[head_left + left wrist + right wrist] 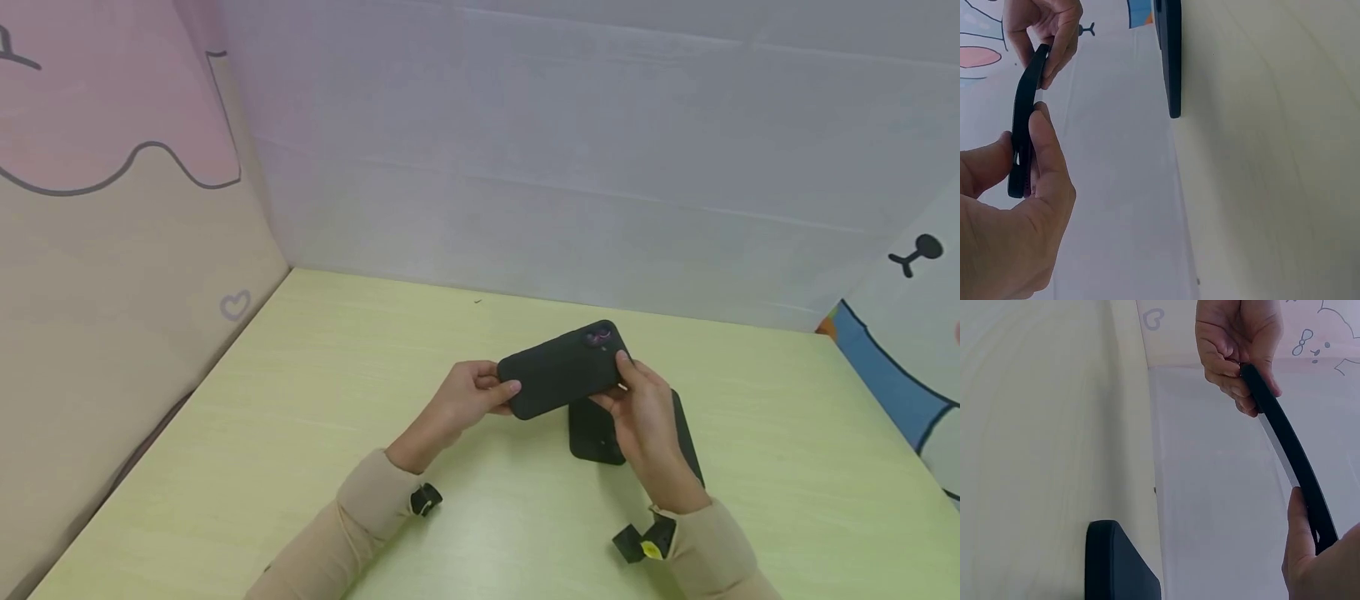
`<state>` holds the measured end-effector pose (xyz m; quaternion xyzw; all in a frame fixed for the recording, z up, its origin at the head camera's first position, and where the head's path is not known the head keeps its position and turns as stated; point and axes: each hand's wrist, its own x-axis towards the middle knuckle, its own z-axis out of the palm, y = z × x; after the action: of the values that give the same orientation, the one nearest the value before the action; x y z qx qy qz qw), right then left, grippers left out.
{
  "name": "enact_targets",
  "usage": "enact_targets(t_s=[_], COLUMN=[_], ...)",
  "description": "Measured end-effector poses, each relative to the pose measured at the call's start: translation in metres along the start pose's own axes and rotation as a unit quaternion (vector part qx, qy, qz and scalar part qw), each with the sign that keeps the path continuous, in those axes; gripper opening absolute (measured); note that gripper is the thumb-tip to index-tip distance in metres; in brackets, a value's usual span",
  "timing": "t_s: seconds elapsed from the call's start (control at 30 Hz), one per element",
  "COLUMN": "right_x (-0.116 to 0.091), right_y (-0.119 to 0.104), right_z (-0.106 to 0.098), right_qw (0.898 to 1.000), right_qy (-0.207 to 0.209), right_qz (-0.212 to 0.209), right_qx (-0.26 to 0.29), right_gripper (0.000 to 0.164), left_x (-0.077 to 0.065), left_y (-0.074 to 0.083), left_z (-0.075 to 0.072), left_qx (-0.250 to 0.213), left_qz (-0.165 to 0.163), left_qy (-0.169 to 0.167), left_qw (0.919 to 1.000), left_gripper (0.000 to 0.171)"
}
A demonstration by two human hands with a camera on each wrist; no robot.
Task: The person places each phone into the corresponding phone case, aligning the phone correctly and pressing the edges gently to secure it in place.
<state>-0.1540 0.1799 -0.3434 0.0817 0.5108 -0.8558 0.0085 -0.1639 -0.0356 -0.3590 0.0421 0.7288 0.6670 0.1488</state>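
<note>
A black phone case (555,375) is held up between both hands, tilted with its right end higher. Its camera corner, with a purple glint, is at the upper right. My left hand (463,402) pinches the left end, thumb on the back face. At the right end my right hand (647,410) grips the lower corner between thumb and fingers. From the side, the case (1024,106) looks bowed in the left wrist view. A pale strip shows along the case (1291,450) in the right wrist view. Below, a black phone-shaped thing (588,433) lies partly hidden behind my right hand.
The black shape's right part (686,433) shows beyond my right wrist. A pale yellow-green table (360,333) meets a whitish backdrop (525,167) behind. Patterned panels stand at the left (112,267) and right (915,333). Small black cameras are strapped to both wrists.
</note>
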Motion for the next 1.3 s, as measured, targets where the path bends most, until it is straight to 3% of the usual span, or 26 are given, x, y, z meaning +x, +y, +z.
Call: enact_targets(t_s=[0.2, 0.43, 0.57, 0.7, 1.0, 1.17, 1.3], right_x=[0.003, 0.003, 0.003, 0.002, 0.001, 0.0, 0.0], right_y=[0.001, 0.001, 0.001, 0.0, 0.0, 0.001, 0.001], right_z=[0.001, 0.002, 0.001, 0.001, 0.002, 0.002, 0.003], right_qw=[0.999, 0.994, 0.99, 0.988, 0.985, 0.985, 0.985], right_qy=[-0.009, -0.024, -0.026, -0.022, 0.017, 0.025, 0.027], right_qz=[-0.008, -0.023, -0.026, -0.022, -0.026, -0.026, -0.023], right_qx=[-0.046, -0.108, -0.139, -0.149, -0.17, -0.17, -0.168], right_gripper=[0.024, 0.021, 0.036, 0.051, 0.052, 0.052, 0.052], left_x=[-0.002, -0.002, -0.002, -0.003, 0.0, 0.0, -0.001], left_y=[0.005, 0.009, 0.01, 0.01, 0.006, 0.006, 0.006], left_z=[-0.005, -0.012, -0.014, -0.014, -0.014, -0.013, -0.013], left_qx=[0.034, 0.041, 0.046, 0.044, 0.053, 0.073, 0.088], left_qz=[0.008, 0.01, 0.014, 0.011, 0.016, 0.032, 0.063], left_qy=[0.014, 0.012, 0.007, 0.005, 0.014, 0.02, 0.037], left_qw=[0.9993, 0.999, 0.9988, 0.999, 0.9984, 0.9967, 0.9934], left_gripper=[0.019, 0.018, 0.019, 0.02, 0.022, 0.025, 0.03])
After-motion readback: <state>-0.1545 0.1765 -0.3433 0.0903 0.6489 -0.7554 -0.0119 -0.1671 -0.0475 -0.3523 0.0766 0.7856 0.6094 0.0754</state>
